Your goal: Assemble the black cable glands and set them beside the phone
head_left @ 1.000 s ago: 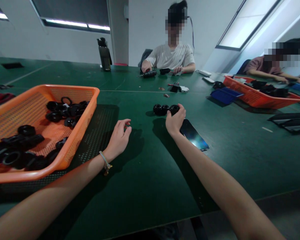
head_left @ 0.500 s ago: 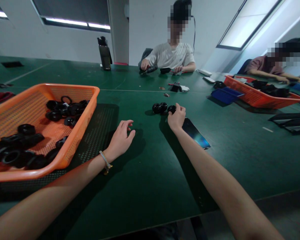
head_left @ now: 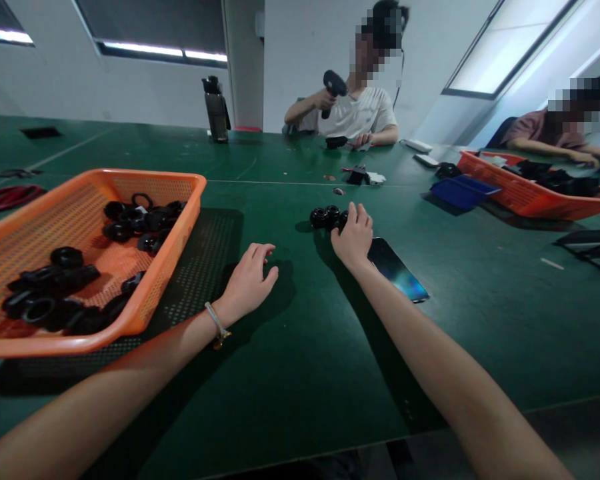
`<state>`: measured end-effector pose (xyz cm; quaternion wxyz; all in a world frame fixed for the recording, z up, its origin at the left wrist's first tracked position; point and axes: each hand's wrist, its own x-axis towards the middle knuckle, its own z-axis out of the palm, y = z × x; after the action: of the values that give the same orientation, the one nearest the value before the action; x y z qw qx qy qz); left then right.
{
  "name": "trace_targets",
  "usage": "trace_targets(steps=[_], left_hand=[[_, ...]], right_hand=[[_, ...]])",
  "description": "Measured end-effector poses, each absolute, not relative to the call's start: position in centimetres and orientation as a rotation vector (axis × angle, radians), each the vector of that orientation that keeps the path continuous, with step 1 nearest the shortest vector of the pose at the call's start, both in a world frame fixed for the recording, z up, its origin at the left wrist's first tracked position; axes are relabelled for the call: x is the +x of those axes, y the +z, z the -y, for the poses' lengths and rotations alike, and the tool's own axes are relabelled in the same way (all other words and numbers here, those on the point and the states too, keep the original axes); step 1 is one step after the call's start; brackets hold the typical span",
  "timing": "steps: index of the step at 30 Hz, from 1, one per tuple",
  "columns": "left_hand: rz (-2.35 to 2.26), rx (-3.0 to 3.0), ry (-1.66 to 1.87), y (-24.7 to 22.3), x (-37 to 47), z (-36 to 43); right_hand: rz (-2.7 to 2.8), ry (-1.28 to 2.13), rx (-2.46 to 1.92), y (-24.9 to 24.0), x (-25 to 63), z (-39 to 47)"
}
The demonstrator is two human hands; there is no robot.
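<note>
At a long green table (head_left: 290, 380), with noon at the top of our view, we sit at 6 o'clock, both bare arms stretched forward over the top. Our right hand (head_left: 354, 235), near 3 o'clock, reaches to a short row of round black parts (head_left: 320, 217) standing just above and right of centre, toward 2 o'clock — its bent fingers lie over the right end of the row and partly hide the piece there, so we cannot tell whether they grip it or only touch it. Our left hand (head_left: 249, 280), at 8 o'clock, hangs open, fingers loosely curled and thumb apart, a bracelet (head_left: 218, 325) around its wrist. A phone (head_left: 399, 270) lies flat between 3 and 4 o'clock, just beside our right wrist. At 9 o'clock stands an orange basket (head_left: 173, 253), more black parts (head_left: 144, 219) heaped inside in two loose groups. Across from us at 1 o'clock, a person in a white shirt (head_left: 375, 110) raises a power drill (head_left: 335, 83); a water bottle (head_left: 217, 112) stands upright at 11 o'clock. Toward 3 o'clock, near another person in a pink sleeve (head_left: 533, 128), sit a second orange basket (head_left: 543, 200) and a blue tray (head_left: 463, 190) — side by side
</note>
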<state>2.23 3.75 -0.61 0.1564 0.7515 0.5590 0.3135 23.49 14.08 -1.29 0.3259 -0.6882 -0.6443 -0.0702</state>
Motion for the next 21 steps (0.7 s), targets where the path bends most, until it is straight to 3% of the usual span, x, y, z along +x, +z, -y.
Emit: trace_targets(steps=[5,11,17,21], left_hand=[[-1.56,2.467,0.81,-0.6,2.6,-3.0],[-1.53,2.831,0.409,1.4,3.6,-0.5],[-1.638,2.765,0.161,7.4,3.1,2.0],[-2.04,2.587,0.051,12.0,-0.3,1.0]], right_hand=[[1.842,-0.274,-1.543,-1.7,22.7,-13.3],[2.003,-0.23,-1.25,-1.9,19.9,-12.0],[2.086,-0.053,-0.977,0.4,14.6,-10.2],[2.253,0.151,-0.804,3.3,10.0,-8.3]])
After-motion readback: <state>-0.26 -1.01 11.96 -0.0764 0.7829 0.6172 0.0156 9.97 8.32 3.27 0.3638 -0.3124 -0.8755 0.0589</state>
